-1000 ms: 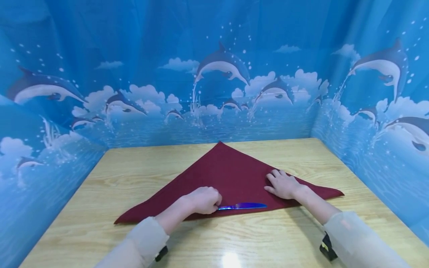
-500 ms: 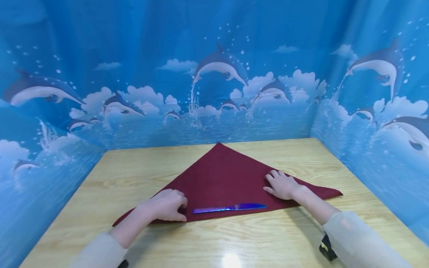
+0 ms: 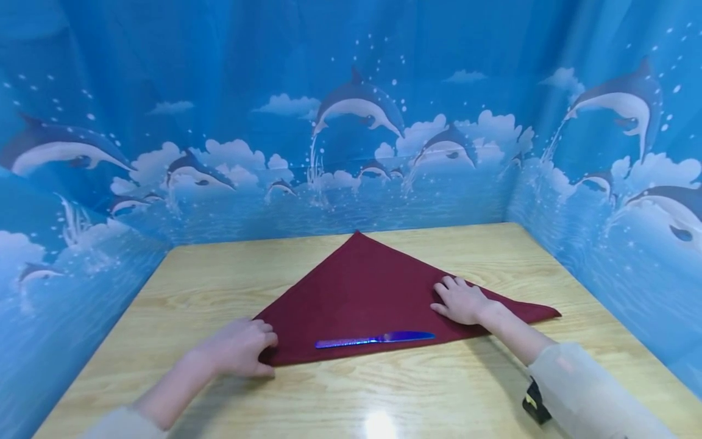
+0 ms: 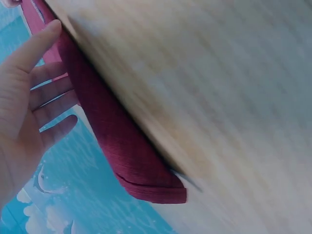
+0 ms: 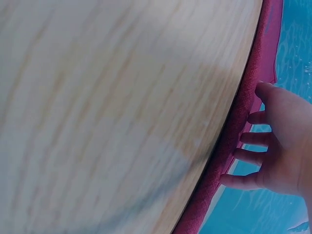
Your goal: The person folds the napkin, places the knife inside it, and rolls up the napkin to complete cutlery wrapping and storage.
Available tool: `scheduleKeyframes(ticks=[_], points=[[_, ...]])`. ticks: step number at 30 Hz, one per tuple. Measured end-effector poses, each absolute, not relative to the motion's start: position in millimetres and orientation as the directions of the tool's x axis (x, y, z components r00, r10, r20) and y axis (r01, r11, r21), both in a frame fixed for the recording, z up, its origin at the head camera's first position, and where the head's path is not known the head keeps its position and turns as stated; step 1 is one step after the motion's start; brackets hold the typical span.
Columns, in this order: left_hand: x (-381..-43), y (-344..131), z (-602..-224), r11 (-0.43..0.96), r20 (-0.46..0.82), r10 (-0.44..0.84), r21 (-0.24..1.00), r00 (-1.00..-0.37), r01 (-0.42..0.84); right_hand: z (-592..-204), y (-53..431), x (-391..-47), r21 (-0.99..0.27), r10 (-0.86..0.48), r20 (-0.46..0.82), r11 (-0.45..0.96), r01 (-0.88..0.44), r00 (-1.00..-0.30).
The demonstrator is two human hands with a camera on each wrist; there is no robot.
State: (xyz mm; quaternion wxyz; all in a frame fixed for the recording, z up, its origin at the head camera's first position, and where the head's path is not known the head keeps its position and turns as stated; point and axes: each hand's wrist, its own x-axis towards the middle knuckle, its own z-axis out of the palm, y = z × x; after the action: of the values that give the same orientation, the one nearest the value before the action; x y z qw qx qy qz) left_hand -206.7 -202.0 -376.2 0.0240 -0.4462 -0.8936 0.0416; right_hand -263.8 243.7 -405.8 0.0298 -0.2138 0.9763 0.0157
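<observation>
A dark red cloth napkin (image 3: 356,292), folded to a triangle, lies on the table with its peak toward the back. Along its front edge lies a shiny blue-purple table knife (image 3: 375,339), blade to the right. My left hand (image 3: 241,347) is over the napkin's left part, hiding the left corner in the head view. The left wrist view shows its fingers spread beside the cloth's rolled-looking edge, thumb (image 4: 51,29) at the fold, nothing gripped. My right hand (image 3: 462,302) rests on the napkin's right part, fingers spread, to the right of the knife tip.
The light wood-patterned table (image 3: 219,274) carries the napkin. A blue curtain (image 3: 263,122) printed with dolphins stands along its back and both sides. Black straps with a device (image 3: 535,402) sit under the right sleeve.
My left hand has let go of the knife handle and moved left to the napkin's left part. The knife stays on the cloth. My right hand has stayed in place.
</observation>
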Motion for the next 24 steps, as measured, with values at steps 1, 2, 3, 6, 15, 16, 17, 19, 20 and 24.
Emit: scheduleKeyframes(ticks=[1, 2, 3, 6, 15, 16, 17, 19, 20, 24], points=[[-206, -203, -377, 0.595, 0.010, 0.802, -0.111, -0.598, 0.796, -406, 244, -264, 0.017, -0.414, -0.067, 0.909, -0.416, -0.908], [-205, -204, -379, 0.589, 0.017, 0.806, -0.129, -0.592, 0.798, -406, 244, -264, 0.015, -0.414, -0.067, 0.909, -0.416, -0.908], [-205, -205, -380, 0.580, 0.028, 0.812, -0.149, -0.583, 0.800, -405, 244, -264, 0.015, -0.414, -0.067, 0.909, -0.416, -0.908], [-204, -206, -382, 0.558, 0.063, 0.828, -0.198, -0.558, 0.806, -405, 244, -264, 0.004, -0.411, -0.067, 0.911, -0.413, -0.909], [-200, -211, -388, 0.581, 0.140, 0.813, -0.276, -0.566, 0.766, -410, 241, -265, -0.007, -0.381, -0.037, 0.925, -0.381, -0.924], [-200, -212, -389, 0.591, 0.136, 0.805, -0.275, -0.578, 0.758, -410, 241, -265, -0.007, -0.369, -0.031, 0.929, -0.369, -0.929], [-199, -213, -390, 0.601, 0.131, 0.797, -0.273, -0.590, 0.751, -411, 241, -266, -0.008, -0.357, -0.026, 0.934, -0.357, -0.934], [-199, -215, -392, 0.604, 0.139, 0.795, -0.277, -0.591, 0.747, -412, 240, -266, -0.005, -0.334, -0.016, 0.943, -0.334, -0.942], [-199, -215, -393, 0.597, 0.145, 0.800, -0.286, -0.582, 0.749, -412, 239, -266, -0.005, -0.323, -0.013, 0.946, -0.323, -0.946], [-197, -214, -395, 0.577, 0.165, 0.814, -0.333, -0.557, 0.745, -412, 237, -266, 0.001, -0.294, -0.001, 0.956, -0.294, -0.956]])
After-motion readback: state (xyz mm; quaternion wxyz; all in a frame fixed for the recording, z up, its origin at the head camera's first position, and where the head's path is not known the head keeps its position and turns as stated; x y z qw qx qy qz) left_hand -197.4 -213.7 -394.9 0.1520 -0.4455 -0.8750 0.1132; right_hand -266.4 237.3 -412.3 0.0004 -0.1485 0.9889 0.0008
